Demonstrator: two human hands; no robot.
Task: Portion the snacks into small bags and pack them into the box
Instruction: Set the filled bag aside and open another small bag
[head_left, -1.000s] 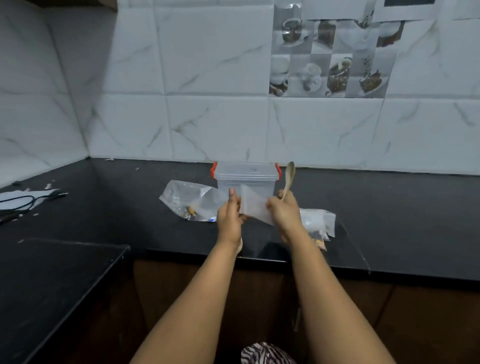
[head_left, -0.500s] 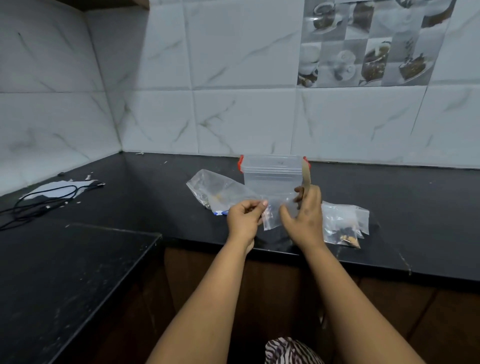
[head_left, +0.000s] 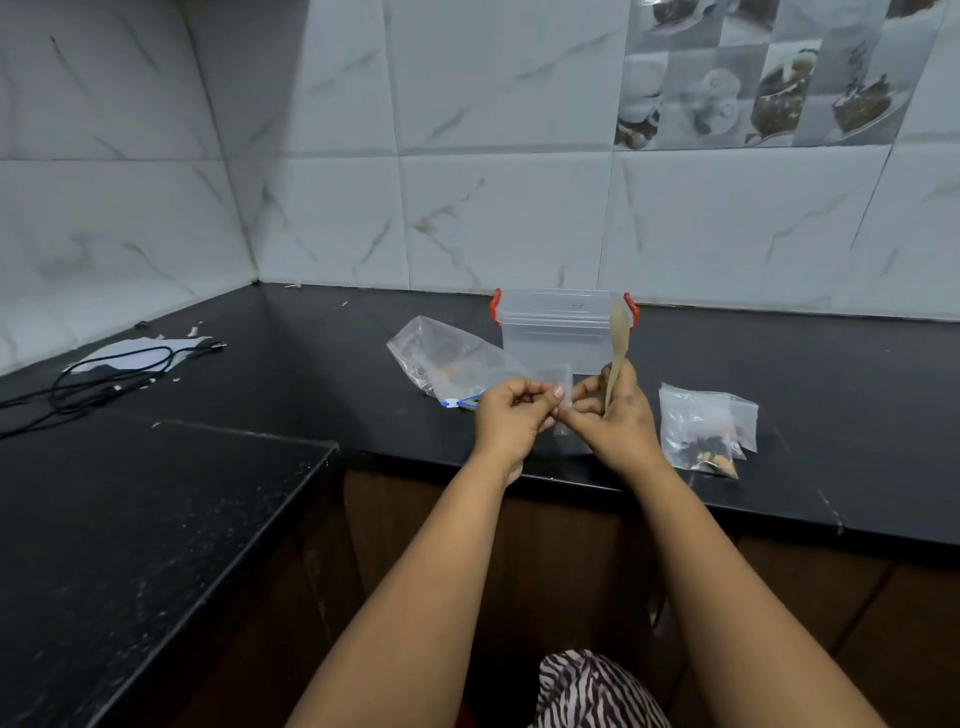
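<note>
A small clear bag (head_left: 562, 382) hangs between my two hands above the counter's front edge. My left hand (head_left: 511, 421) pinches its left side. My right hand (head_left: 615, 418) pinches its right side and also holds a wooden spoon (head_left: 618, 345) upright, bowl up. Just behind stands a clear plastic box (head_left: 558, 332) with red latches and its lid on. A large clear bag (head_left: 447, 358) with a blue zip edge and a few snack pieces lies left of the box. Small bags holding dark and tan snacks (head_left: 704, 431) lie to the right.
The black counter (head_left: 831, 395) runs along a white tiled wall and turns toward me on the left. A black cable (head_left: 111, 371) and a white paper (head_left: 140, 348) lie at the far left. Brown cabinet fronts are below the counter edge.
My hands came closer together on the small bag and dropped slightly. The view shifted so the scene sits further right.
</note>
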